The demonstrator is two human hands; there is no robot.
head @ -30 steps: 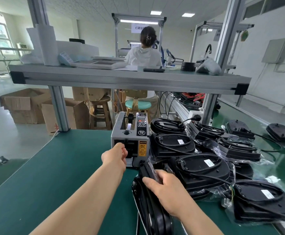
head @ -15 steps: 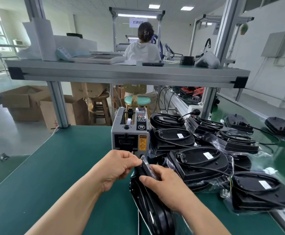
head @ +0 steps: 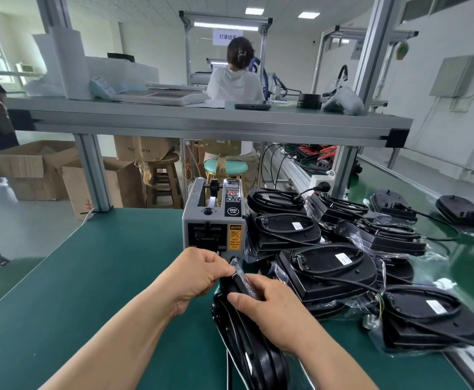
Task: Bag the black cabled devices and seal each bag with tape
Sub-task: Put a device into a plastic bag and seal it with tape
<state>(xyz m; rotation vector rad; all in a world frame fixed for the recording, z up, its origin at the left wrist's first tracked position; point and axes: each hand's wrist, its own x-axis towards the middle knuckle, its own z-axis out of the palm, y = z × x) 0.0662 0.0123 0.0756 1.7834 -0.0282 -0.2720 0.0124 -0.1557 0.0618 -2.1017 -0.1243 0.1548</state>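
The bagged black device (head: 259, 363) stands on edge on the green desk (head: 103, 277), just before the tape dispenser (head: 213, 220). The right hand (head: 269, 313) grips its top edge; the left hand (head: 199, 274) pinches the clear bag flap (head: 240, 273) there. Other bagged devices (head: 328, 266) lie piled rightward.

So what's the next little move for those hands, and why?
Probably the left hand presses its pinch down flat over the mouth of the clear plastic bag to seal it. It pinches that top edge just before the grey tape dispenser, while the right hand holds the black cabled device upright on the green table.
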